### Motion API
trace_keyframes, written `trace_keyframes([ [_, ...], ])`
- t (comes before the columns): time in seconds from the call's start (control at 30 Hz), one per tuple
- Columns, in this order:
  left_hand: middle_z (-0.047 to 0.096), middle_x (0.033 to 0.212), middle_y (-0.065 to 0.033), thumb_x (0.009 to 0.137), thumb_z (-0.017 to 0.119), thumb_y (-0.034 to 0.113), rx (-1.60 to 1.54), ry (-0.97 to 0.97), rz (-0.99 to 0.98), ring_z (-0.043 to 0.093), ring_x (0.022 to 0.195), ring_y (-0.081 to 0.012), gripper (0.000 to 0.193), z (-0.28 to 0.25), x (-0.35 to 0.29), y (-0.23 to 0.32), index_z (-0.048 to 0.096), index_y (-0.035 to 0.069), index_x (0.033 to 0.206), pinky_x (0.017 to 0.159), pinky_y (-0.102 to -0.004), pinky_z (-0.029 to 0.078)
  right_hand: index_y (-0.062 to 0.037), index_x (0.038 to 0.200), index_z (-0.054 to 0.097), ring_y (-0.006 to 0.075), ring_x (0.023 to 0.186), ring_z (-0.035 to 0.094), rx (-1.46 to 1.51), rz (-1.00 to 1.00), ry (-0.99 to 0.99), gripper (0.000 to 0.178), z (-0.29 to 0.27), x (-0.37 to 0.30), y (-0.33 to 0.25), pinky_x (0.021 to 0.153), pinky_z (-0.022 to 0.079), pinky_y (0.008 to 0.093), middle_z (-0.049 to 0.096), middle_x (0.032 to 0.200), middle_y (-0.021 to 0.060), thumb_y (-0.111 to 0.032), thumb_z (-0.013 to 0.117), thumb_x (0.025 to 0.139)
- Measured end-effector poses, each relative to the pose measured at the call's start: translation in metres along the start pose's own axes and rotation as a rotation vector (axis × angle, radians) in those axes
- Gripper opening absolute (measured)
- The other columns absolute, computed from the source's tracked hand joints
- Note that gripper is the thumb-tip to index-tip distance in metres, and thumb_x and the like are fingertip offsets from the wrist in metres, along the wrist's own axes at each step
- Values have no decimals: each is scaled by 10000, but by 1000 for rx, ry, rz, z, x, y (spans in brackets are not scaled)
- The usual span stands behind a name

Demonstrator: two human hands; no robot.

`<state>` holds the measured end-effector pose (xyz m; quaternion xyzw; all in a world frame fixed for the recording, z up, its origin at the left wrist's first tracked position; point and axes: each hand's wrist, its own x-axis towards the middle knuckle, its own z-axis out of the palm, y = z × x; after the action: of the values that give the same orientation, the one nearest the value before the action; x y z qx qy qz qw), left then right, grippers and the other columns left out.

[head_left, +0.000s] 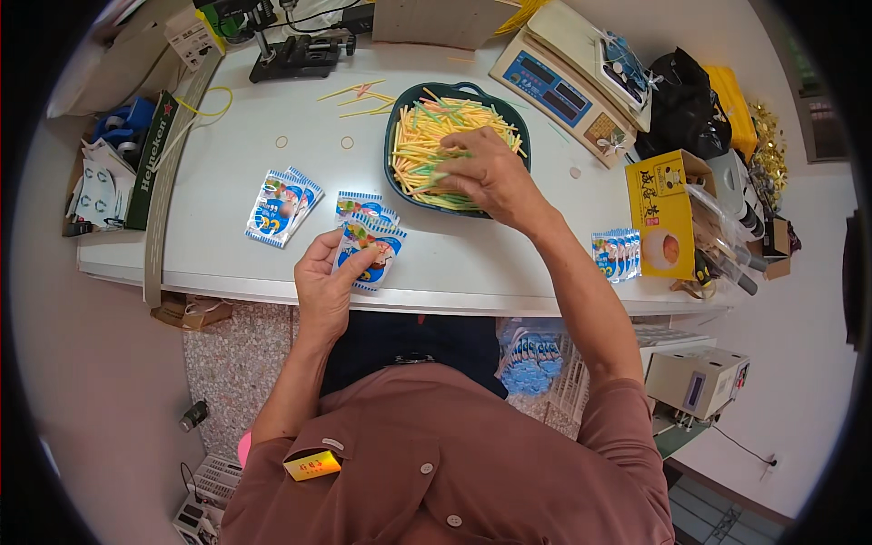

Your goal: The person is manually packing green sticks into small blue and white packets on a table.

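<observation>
My left hand [322,282] pinches a small blue and white printed packet [374,243] between thumb and fingers, just above the table's front edge. More packets [357,203] of the same kind show behind it; whether they are held or lie on the table I cannot make out. Over a dark green plastic basket [393,136] reaches my right hand [495,177], fingers apart and slightly blurred. Thin yellow, green and pink sticks [445,118] fill the basket, and my right fingertips are at them. Left of my left hand lies a small fanned stack of packets [275,209].
Loose sticks [359,95] and rubber bands [347,143] lie left of the basket. A weighing scale [554,86] stands behind it. At right are a row of packets [616,254] and a yellow box [663,213]. A black stand [295,59] sits at back left.
</observation>
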<state>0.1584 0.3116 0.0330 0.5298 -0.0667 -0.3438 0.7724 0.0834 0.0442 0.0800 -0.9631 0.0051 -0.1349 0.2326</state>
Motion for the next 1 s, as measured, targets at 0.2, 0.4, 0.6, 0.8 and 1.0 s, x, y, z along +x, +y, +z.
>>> trace_keyframes([
  [0.2, 723, 1005, -171, 847, 732, -28, -49, -24, 12, 714, 862, -169, 304, 4, 2, -1, 596, -60, 1116, 785, -276, 586, -41, 1017, 747, 238, 1072, 574, 205, 144, 325, 168, 3, -8, 2, 924, 460, 340, 659, 1097, 127, -102, 703, 867],
  [0.4, 727, 1003, -168, 862, 713, -33, -38, -103, 75, 712, 839, -163, 276, 9, 0, -2, 610, -70, 1115, 767, -267, 576, 46, 999, 729, 134, 742, 582, 787, 636, 418, 179, -13, -24, -52, 667, 463, 262, 666, 903, 93, -99, 703, 899],
  [0.6, 731, 976, -159, 867, 707, -37, 8, -248, 34, 710, 828, -159, 227, 14, -4, 3, 629, -77, 1077, 752, -262, 573, 56, 991, 708, 157, 712, 594, 1255, 557, 479, 181, -4, -38, -96, 629, 445, 260, 682, 907, 101, -91, 723, 887],
  [0.8, 729, 977, -159, 863, 715, -34, 11, -259, 10, 710, 831, -167, 242, 14, -7, 1, 626, -81, 1083, 747, -267, 577, 55, 973, 717, 164, 941, 600, 1264, 452, 476, 158, 8, -42, -108, 800, 468, 289, 669, 1044, 123, -58, 729, 863],
  [1.0, 724, 986, -153, 866, 710, -45, 14, -282, 35, 708, 849, -171, 266, 20, -11, 1, 616, -79, 1112, 766, -270, 576, 46, 981, 737, 194, 1078, 588, 1232, 527, 411, 151, 31, -47, -115, 918, 462, 325, 624, 1197, 163, -46, 720, 862],
])
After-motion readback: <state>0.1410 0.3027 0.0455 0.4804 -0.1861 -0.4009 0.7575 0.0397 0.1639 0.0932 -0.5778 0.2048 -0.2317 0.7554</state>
